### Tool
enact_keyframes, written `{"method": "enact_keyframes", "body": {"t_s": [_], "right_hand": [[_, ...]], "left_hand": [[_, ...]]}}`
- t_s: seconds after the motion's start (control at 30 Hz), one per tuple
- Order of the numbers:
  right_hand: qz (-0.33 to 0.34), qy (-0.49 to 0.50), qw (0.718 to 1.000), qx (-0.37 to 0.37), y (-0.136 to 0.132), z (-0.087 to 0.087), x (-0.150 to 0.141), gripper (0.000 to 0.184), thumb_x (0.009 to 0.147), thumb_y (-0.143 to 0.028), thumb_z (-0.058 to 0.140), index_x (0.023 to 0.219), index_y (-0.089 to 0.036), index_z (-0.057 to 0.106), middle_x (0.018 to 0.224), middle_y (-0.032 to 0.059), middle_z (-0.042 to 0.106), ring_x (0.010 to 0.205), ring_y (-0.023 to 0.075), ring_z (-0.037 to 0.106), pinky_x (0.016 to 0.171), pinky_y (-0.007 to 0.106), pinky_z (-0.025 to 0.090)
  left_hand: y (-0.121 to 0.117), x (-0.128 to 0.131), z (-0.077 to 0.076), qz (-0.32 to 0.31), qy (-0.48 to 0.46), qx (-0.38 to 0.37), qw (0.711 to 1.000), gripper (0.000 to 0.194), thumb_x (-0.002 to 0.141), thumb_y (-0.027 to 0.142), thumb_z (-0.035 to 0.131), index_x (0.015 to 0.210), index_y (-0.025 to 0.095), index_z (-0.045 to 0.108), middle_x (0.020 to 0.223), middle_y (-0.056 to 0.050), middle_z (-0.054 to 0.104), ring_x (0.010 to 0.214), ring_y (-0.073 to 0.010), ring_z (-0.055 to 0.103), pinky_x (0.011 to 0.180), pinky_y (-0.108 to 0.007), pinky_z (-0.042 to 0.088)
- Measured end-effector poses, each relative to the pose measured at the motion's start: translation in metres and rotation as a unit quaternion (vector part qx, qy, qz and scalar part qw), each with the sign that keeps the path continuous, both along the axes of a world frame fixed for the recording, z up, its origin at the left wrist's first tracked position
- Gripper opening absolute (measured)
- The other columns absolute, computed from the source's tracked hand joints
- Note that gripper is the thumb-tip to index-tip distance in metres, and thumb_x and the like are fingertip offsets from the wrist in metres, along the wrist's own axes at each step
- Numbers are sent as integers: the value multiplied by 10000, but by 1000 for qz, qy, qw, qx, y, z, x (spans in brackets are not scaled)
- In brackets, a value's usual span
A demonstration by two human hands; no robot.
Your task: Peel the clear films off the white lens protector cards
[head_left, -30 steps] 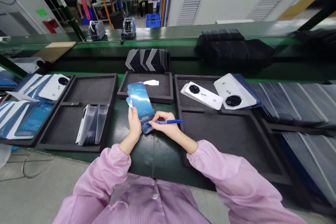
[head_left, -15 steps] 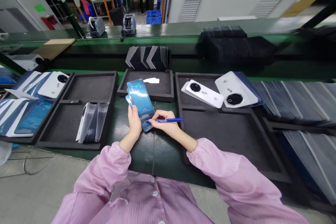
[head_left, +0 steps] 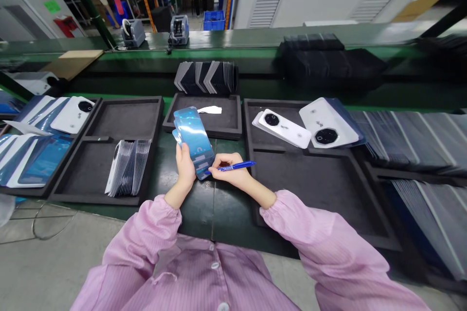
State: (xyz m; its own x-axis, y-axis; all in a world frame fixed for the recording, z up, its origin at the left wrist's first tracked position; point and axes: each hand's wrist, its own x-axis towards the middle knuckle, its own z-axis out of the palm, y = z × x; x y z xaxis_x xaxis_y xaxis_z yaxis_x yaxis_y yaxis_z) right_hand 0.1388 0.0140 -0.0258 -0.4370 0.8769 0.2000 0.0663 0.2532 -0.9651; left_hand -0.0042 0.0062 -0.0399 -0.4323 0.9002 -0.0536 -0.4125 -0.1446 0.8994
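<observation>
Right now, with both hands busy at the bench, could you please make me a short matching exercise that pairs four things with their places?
Things:
1. pen
2. shiny blue panels
3. white scrap
4. blue crate

Places:
A. inside the small middle tray
B. in the right hand
C. beyond the bench
D. in the left hand

Right pairs: 1-B; 2-D; 3-A; 4-C.
</observation>
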Motion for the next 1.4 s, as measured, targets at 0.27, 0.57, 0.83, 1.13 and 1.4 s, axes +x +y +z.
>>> {"method": "enact_keyframes", "body": {"t_s": [0.27,0.57,0.83,1.13,1.4], "right_hand": [[-1,-17,1000,23,1,-1,0,197,646,-229,664,505,-186,534,502,-44,530,468,79,420,483,223,320],[-21,27,999,-14,2,-4,0,275,623,-305,763,511,-199,535,497,-33,574,447,94,479,452,224,360],[-181,135,971,-76,27,1,20,501,898,-684,521,1062,-220,620,603,2,682,491,137,635,434,214,457],[-21,121,991,-45,22,-14,8,1171,504,-743,855,1467,-279,377,1496,189,512,1371,355,533,1142,521,436],[-78,62,994,35,8,-10,13,750,698,-502,850,1317,-277,492,1369,163,616,1248,342,631,1062,532,514]], "left_hand": [[1,-1,-3,-1,7,-6,1000,583,871,651,572,1269,233,493,883,-58,748,759,-275,757,741,-433,615],[3,-3,-4,8,-6,11,1000,501,873,605,599,1190,224,523,871,-60,747,752,-270,760,757,-439,616],[3,-5,-9,5,95,11,995,610,924,653,476,1367,234,485,1112,-108,744,1012,-275,733,921,-436,566],[-14,2,-15,-121,341,143,921,649,906,648,507,1372,198,552,1323,-183,661,1276,-346,599,1103,-478,448],[-14,11,-27,-218,556,210,774,828,963,522,458,1598,121,109,1552,-280,285,1470,-384,328,1155,-530,392]]}}
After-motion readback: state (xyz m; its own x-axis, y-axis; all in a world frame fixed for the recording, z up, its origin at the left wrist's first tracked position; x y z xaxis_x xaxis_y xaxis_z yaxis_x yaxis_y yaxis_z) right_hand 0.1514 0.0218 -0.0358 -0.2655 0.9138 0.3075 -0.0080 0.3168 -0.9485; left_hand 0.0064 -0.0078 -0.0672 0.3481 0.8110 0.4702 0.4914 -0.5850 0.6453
